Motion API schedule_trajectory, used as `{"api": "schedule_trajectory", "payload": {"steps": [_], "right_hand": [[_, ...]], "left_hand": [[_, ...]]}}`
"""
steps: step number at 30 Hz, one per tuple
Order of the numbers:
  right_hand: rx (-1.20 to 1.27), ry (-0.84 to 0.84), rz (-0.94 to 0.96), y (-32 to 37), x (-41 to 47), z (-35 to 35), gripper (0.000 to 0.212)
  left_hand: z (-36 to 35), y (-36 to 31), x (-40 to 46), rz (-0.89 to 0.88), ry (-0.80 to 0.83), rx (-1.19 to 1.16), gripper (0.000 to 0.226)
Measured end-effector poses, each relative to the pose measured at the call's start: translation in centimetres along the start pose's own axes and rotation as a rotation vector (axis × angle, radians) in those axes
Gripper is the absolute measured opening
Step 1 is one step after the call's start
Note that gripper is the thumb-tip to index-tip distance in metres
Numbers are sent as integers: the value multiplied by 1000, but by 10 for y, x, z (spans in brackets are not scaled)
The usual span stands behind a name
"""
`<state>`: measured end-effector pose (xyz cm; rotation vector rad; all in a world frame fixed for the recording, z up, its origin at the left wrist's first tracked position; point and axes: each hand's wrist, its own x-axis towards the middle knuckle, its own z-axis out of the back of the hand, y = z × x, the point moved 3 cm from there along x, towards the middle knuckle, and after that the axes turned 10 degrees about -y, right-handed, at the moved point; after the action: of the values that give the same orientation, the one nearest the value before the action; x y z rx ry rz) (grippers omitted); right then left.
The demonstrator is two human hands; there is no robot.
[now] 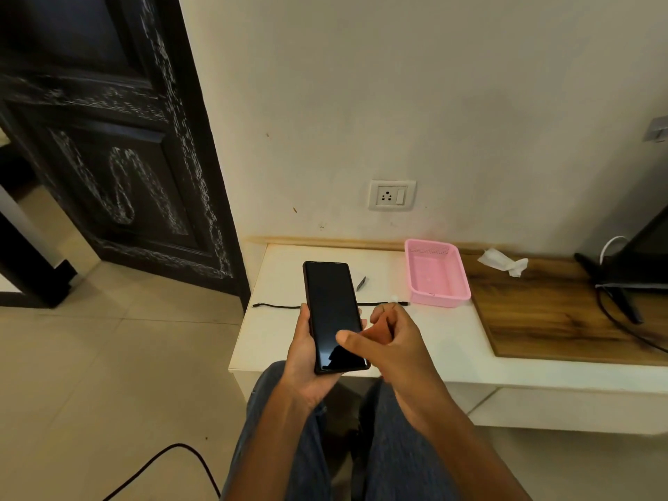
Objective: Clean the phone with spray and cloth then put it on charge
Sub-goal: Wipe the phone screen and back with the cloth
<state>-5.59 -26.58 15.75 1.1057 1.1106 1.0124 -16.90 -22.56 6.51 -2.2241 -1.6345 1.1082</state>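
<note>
Black, carved wood fills the far left, where a door (108,139) stands open over pale floor tiles. Next comes the white worktop (274,341), with a black braided cable (278,305) stretched along it, passing behind the phone (332,316). The phone is not on the worktop: it is held above its near edge, screen up and dark, in the left hand (307,359), whose grip wraps the lower half, thumb on the left edge and fingers around the right. Glossy glass like this will likely be slippery and fragile, and stiff and fairly light, so holding it by the long side edges looks wisest, leaving the screen free for wiping.

Just right of it, the right hand (390,341) hovers with its grip loosely curled and holding nothing, thumb over the phone's lower right edge. Beyond, a small dark item (361,283) lies on the worktop, too small to identify, and a wall socket (392,195) sits above. Further right stand an empty pink basket (437,273) and a crumpled white cloth (504,262) on the wooden section. No spray bottle shows.
</note>
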Motion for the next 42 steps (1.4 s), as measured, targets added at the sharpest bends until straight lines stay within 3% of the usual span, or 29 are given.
{"api": "schedule_trajectory", "payload": {"steps": [2, 5, 11, 14, 19, 23, 30, 36, 42], "right_hand": [[-216, -104, 180, 3, 3, -1, 39], [-290, -131, 344, 7, 4, -3, 43], [-64, -24, 239, 8, 9, -3, 20], [-144, -103, 250, 6, 12, 0, 40], [-146, -140, 245, 7, 12, 0, 20], [-54, -49, 119, 11, 15, -1, 25], [504, -40, -91, 12, 22, 19, 48], [661, 85, -431, -12, 29, 23, 38], [693, -325, -643, -57, 16, 7, 26]], "left_hand": [[0, 0, 0, 1, -28, 7, 61], [1, 1, 0, -6, -64, 4, 59], [-2, 0, -1, -3, -58, -11, 57], [-2, 0, 0, 7, -55, -26, 57], [-7, 2, -2, 35, -11, -23, 61], [-8, 3, -4, 51, 23, -48, 61], [-7, 0, -6, 52, 29, -75, 58], [-9, 2, -9, 61, 35, -77, 61], [-9, 16, -6, 119, -30, -80, 65]]}}
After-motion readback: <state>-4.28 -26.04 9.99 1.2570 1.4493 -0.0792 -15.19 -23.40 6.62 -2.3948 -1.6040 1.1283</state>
